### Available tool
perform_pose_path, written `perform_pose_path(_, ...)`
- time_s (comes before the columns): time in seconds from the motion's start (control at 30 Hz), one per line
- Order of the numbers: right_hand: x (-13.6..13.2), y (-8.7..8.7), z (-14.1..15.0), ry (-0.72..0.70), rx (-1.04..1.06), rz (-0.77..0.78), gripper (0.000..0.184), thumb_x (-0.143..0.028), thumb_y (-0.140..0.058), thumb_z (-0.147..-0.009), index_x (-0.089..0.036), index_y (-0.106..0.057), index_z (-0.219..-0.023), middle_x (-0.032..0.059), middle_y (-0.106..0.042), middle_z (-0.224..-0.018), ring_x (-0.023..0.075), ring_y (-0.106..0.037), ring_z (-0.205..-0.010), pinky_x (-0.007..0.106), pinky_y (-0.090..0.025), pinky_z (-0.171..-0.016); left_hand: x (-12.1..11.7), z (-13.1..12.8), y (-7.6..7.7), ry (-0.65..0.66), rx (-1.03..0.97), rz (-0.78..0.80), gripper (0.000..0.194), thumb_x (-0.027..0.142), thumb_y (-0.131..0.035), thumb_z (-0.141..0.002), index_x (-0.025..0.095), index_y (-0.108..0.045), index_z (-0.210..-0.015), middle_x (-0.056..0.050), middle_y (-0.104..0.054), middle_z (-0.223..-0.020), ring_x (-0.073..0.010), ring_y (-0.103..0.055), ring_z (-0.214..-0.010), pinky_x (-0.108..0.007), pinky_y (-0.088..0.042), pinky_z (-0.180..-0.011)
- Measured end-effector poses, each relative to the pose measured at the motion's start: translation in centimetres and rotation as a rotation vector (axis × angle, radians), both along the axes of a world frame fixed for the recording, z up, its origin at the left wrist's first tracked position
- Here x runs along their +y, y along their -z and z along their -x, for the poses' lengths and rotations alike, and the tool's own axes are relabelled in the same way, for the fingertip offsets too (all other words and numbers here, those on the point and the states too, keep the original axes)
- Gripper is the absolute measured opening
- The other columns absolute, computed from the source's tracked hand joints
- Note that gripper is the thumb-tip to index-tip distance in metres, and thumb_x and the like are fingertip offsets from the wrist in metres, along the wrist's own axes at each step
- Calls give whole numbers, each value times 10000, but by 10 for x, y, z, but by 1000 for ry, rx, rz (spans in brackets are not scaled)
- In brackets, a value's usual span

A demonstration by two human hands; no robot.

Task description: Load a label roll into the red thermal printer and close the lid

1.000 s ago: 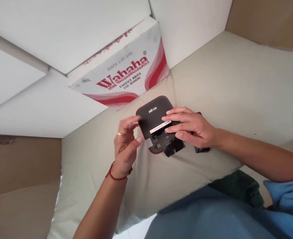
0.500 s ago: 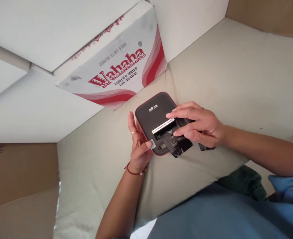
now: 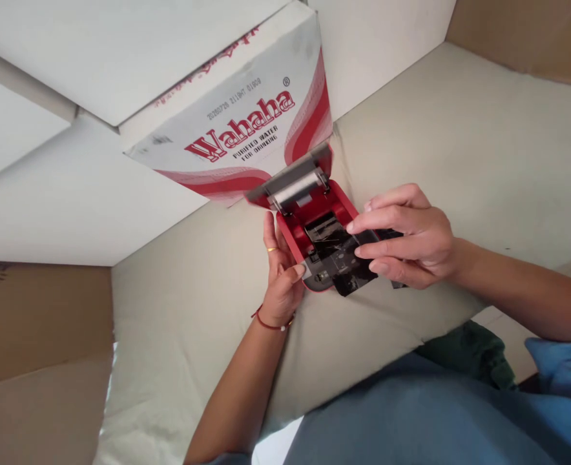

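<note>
A small red and dark-grey label printer (image 3: 346,200) lies on the cloth-covered table with its lid (image 3: 290,174) raised, showing a pale roller inside the lid. My left hand (image 3: 283,274) grips its left side, thumb pressed at a grey tab on the near corner. Shiny black film (image 3: 348,268) stretches out of the red compartment over the printer's near edge. My right hand (image 3: 406,236) is over the right side, fingers stretched out and apart, index and middle fingertips at the film. More dark film shows beneath this hand; whether it is one piece, I cannot tell.
A white and red water carton (image 3: 247,123) stands just behind the printer, close to the raised lid. White panels or boxes (image 3: 38,213) line the back, and brown cardboard (image 3: 43,323) stands at the left. Beige cloth (image 3: 484,148) covers the table.
The printer's lid, shut before, has swung up and back, exposing the red inside and the film. My left hand stays on the printer; my right fingertips have shifted slightly right.
</note>
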State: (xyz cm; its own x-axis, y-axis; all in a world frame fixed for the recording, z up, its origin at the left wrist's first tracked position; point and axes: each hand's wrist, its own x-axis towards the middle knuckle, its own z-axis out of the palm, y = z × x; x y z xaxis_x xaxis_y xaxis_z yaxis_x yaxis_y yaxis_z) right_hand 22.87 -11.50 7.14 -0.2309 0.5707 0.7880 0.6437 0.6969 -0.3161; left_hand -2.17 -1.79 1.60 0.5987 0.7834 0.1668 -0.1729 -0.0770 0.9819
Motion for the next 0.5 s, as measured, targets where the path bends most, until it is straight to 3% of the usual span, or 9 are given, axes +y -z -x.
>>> perform_pose_path(0.07, 2, -7, 1, -73, -22, 6, 218, -296, -637, -1065, -213, -803, -953, 78, -832, -1108, 250, -680, -1150, 430, -623, -996, -1, -1, 1, -10, -91, 107, 1027, 623, -862, -853, 526, -300, -1707, 14, -229, -1881, -373, -319, -1718, -544, -421, -1339)
perform_pose_path(0.17, 12, -30, 4, -80, -38, 156, 330, -300, -549, -1121, -196, -774, -903, 60, -838, -1032, 211, -716, -1026, 396, -605, -955, -1, -2, 3, -22, -153, 146, 990, 559, -901, -819, 525, -392, -1667, 38, -288, -1855, -375, -324, -1711, -542, -383, -1363)
perform_pose_path(0.27, 32, -62, 10, 51, -137, 485, 414, -333, -497, -1138, -188, -766, -858, 36, -808, -888, 162, -697, -804, 337, -541, -809, 0, -3, 5, -25, -166, 142, 965, 559, -903, -805, 530, -428, -1644, 52, -314, -1839, -371, -337, -1704, -545, -383, -1367)
perform_pose_path(0.33, 47, -79, 18, 154, -291, 696, 352, -279, -537, -1092, -188, -772, -846, 37, -789, -838, 163, -681, -743, 326, -479, -728, 1, -3, 6, -25, -167, 142, 970, 572, -908, -787, 524, -442, -1636, 50, -320, -1835, -376, -358, -1690, -548, -407, -1354)
perform_pose_path(0.43, 69, -88, 37, 223, -491, 865, 237, -156, -595, -984, -191, -787, -848, 67, -792, -817, 199, -703, -760, 332, -428, -678, 3, -3, 8, -42, -163, 152, 986, 582, -921, -758, 511, -465, -1629, 39, -349, -1825, -374, -425, -1649, -536, -455, -1320)
perform_pose_path(0.5, 81, -83, 49, 208, -473, 878, 222, -105, -635, -928, -193, -775, -781, 82, -772, -743, 227, -715, -760, 345, -431, -667, 3, -2, 10, -28, -167, 167, 984, 578, -919, -758, 490, -474, -1631, 14, -407, -1797, -374, -457, -1629, -535, -466, -1307)
